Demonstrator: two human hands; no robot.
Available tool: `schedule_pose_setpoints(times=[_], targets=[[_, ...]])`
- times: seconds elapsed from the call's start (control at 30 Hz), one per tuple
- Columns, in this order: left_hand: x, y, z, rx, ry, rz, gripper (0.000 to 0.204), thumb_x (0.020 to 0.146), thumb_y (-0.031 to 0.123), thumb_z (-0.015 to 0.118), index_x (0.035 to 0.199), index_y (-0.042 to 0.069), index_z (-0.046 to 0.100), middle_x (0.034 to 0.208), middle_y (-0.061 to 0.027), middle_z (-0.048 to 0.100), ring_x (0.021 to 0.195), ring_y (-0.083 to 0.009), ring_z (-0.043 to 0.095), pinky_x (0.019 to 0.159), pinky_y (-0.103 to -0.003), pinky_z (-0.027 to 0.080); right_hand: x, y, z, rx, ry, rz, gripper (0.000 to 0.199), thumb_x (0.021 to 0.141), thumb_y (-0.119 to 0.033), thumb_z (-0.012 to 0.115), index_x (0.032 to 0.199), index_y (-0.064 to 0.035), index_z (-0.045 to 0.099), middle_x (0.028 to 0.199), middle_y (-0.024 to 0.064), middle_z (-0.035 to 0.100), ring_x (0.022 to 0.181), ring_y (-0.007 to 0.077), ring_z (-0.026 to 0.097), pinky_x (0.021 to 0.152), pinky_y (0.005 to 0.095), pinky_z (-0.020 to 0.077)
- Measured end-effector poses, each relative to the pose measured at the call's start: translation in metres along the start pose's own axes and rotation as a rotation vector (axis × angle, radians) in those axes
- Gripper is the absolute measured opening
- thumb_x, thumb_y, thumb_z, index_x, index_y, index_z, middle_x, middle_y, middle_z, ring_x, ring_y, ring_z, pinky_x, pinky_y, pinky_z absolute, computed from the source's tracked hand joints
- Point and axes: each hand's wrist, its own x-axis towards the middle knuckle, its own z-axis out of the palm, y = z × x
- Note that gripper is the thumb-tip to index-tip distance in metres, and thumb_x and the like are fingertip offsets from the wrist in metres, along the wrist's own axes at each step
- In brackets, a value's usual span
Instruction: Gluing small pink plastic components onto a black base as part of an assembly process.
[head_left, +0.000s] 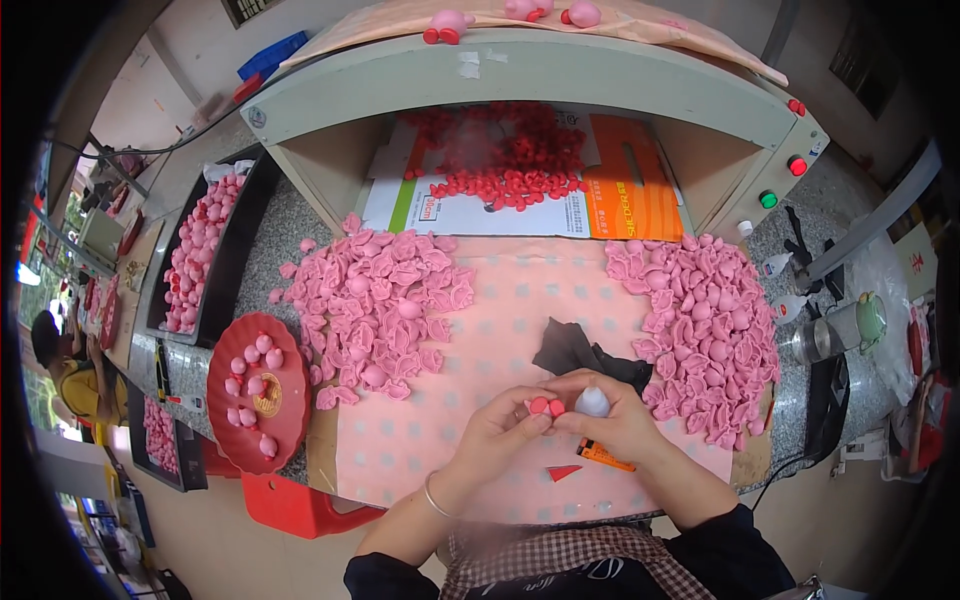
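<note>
Between the fingers of my left hand is a small pink toy figure with red feet, the feet turned up toward me. My right hand is wrapped round a small whitish squeeze bottle with a pointed tip, close beside the figure. Its fingertips come near the red feet; whether they touch is hard to see. Just past my hands lies a crumpled black cloth. Below my right hand rest an orange-and-black packet and a red triangular scrap.
Soft pink pieces form a left pile and a right pile. Ahead, an open-fronted cabinet shelters many red parts. A scalloped red plate bears several finished figures. Farther left stands a black tray of pink figures; small bottles lie right.
</note>
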Motion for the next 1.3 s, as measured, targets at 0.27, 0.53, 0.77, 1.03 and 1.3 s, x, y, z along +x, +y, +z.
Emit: schedule_pose_setpoints(times=[0.27,0.53,0.77,1.03,1.3], targets=[[0.000,0.008,-0.014,-0.164,-0.022,-0.080,0.039,0.091,0.020,0.053,0.125,0.006,0.044,0.128,-0.0102,0.046,0.106,-0.0136,0.050,0.085,-0.027,0.044,-0.010,-0.033,-0.024,-0.026,0.235,0.072,0.034,0.085,0.002,0.054,0.116,-0.0013,0.041,0.106,0.0087,0.057,0.086,0.0141,0.059,0.072,0.0260,0.0494],[-0.006,0.007,-0.018,-0.298,-0.174,0.000,0.044,0.096,0.019,0.042,0.138,0.012,0.031,0.137,-0.0132,0.037,0.105,-0.0161,0.051,0.083,-0.026,0.043,-0.032,-0.054,-0.031,-0.008,0.315,0.004,0.036,0.085,-0.002,0.055,0.118,-0.0002,0.041,0.099,0.0135,0.059,0.075,0.0151,0.062,0.056,0.0224,0.0501],[-0.012,-0.004,-0.023,-0.504,-0.135,-0.071,0.044,0.096,0.028,0.041,0.134,0.006,0.035,0.131,-0.0129,0.043,0.100,-0.0162,0.053,0.080,-0.026,0.044,-0.026,-0.049,-0.007,0.173,0.163,-0.114,0.024,0.086,-0.012,0.056,0.104,-0.0002,0.044,0.096,0.0150,0.058,0.068,0.0142,0.060,0.052,0.0231,0.0500],[-0.004,-0.001,-0.009,-0.530,-0.023,-0.104,0.046,0.095,0.033,0.042,0.131,0.004,0.039,0.120,-0.0135,0.051,0.091,-0.0130,0.053,0.077,-0.024,0.044,-0.022,-0.033,-0.023,0.297,0.388,-0.231,0.031,0.084,-0.016,0.061,0.105,-0.0004,0.045,0.094,0.0110,0.057,0.078,0.0147,0.061,0.062,0.0241,0.0531],[0.023,-0.002,0.017,-0.555,0.032,-0.056,0.045,0.094,0.035,0.043,0.126,0.004,0.044,0.112,-0.0145,0.056,0.088,-0.0163,0.055,0.076,-0.026,0.045,-0.018,-0.042,-0.063,0.533,0.392,-0.060,0.033,0.082,-0.003,0.058,0.114,-0.0038,0.047,0.106,0.0133,0.059,0.090,0.0196,0.062,0.067,0.0278,0.0538]])
